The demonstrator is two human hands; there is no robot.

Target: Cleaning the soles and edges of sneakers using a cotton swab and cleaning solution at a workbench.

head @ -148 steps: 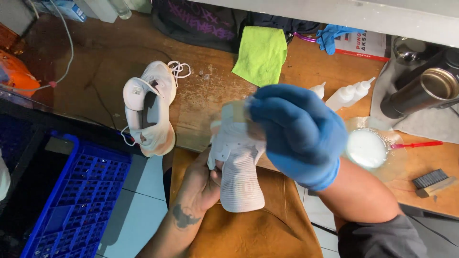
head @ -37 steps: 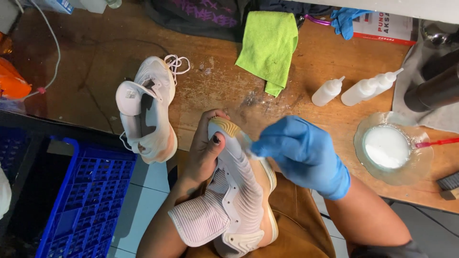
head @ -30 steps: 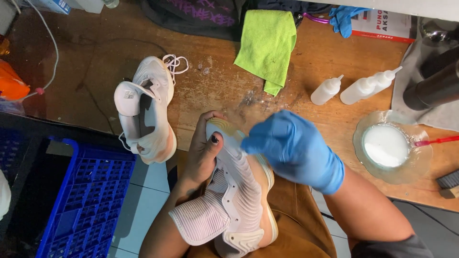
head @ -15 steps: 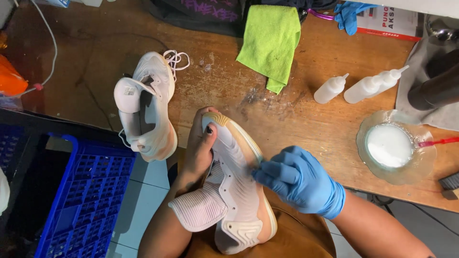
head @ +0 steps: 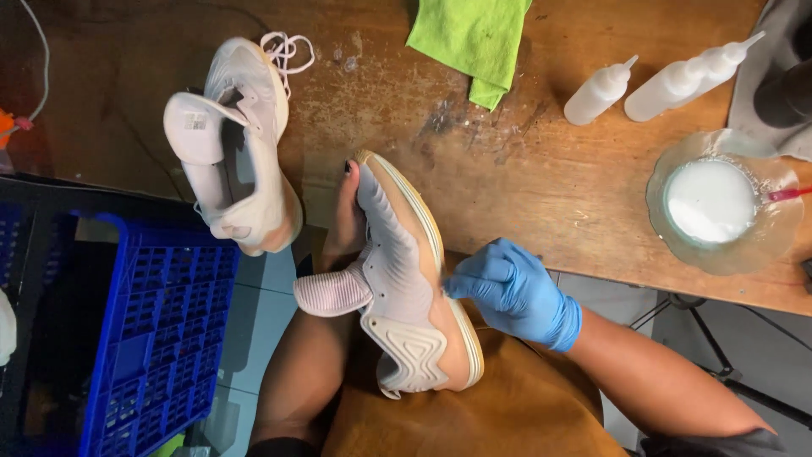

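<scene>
The surface (head: 524, 195) is made of worn, scratched wood. The shoe (head: 397, 288) is covered in matt knit fabric. A smooth rubber glove (head: 516, 292) is worn.

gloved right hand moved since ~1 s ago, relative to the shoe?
Yes. The gloved right hand has slid from the toe end of the held shoe down to its mid sole edge, away from the green cloth.
</scene>
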